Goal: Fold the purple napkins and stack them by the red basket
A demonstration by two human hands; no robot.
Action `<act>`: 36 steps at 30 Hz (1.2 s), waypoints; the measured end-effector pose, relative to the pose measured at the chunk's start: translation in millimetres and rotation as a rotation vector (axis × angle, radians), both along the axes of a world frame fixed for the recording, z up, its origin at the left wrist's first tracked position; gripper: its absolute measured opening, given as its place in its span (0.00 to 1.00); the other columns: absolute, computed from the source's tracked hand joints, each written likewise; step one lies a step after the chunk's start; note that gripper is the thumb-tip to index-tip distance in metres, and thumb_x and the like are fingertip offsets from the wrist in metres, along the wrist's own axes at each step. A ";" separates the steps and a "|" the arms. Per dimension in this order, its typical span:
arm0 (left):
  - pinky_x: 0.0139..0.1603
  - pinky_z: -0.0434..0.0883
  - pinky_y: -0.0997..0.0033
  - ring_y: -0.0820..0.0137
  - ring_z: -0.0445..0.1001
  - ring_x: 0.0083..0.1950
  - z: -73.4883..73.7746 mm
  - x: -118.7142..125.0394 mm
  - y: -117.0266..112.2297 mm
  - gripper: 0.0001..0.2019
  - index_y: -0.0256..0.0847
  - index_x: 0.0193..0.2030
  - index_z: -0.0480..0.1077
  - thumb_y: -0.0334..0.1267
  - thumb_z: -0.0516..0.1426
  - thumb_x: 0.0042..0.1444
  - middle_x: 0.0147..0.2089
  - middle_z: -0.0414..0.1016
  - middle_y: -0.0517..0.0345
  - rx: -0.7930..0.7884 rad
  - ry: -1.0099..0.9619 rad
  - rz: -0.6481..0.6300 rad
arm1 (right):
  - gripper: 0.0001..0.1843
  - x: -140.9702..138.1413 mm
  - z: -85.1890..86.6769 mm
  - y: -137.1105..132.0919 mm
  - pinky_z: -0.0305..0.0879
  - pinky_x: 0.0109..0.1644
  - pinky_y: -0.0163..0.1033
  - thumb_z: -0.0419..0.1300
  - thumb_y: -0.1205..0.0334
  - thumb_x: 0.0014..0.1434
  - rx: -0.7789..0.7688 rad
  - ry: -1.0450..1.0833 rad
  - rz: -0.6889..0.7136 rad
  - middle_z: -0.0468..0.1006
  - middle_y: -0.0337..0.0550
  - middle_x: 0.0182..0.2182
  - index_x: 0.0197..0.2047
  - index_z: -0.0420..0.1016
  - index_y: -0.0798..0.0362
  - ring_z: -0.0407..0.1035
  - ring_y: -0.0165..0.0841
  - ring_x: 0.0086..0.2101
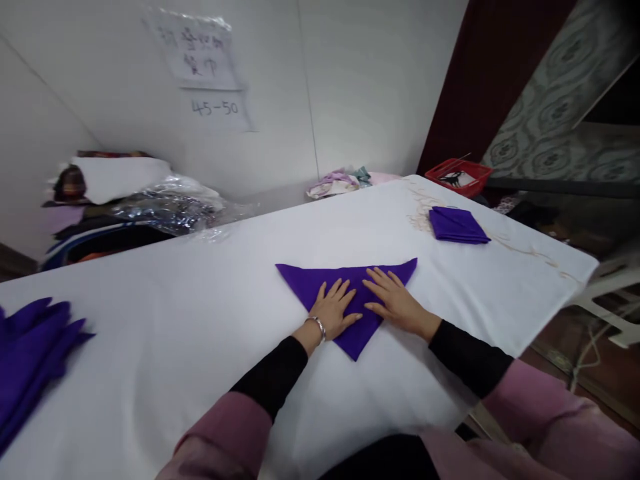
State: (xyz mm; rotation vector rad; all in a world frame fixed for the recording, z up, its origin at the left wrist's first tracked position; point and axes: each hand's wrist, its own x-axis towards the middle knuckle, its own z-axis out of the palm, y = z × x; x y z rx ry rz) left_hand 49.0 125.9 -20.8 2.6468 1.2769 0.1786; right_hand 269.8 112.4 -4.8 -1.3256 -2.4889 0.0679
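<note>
A purple cloth napkin [356,333] lies folded into a triangle on the white tablecloth [210,333], its long edge away from me and one corner pointing at me. My left hand [336,309] rests flat on its left part, fingers spread, a silver bracelet at the wrist. On the right part lies my right hand [395,301], palm down with the fingers stretched out. Both hands press on the cloth without gripping it, and they cover much of its middle.
A folded purple cloth stack [457,225] sits at the right rear. More purple cloths [37,353] are heaped at the left edge. Behind the table are plastic-wrapped items [175,203], a pastel cloth pile [337,182] and a red basket [463,175]. Paper signs [215,110] hang on the wall.
</note>
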 end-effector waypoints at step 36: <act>0.36 0.69 0.65 0.61 0.75 0.40 29.1 -134.8 33.3 0.15 0.44 0.36 0.73 0.47 0.48 0.55 0.38 0.78 0.53 -0.115 0.074 0.694 | 0.32 53.5 -14.5 49.1 0.37 0.64 0.57 0.45 0.44 0.64 -0.248 -0.141 -0.228 0.47 0.53 0.66 0.66 0.54 0.50 0.40 0.46 0.65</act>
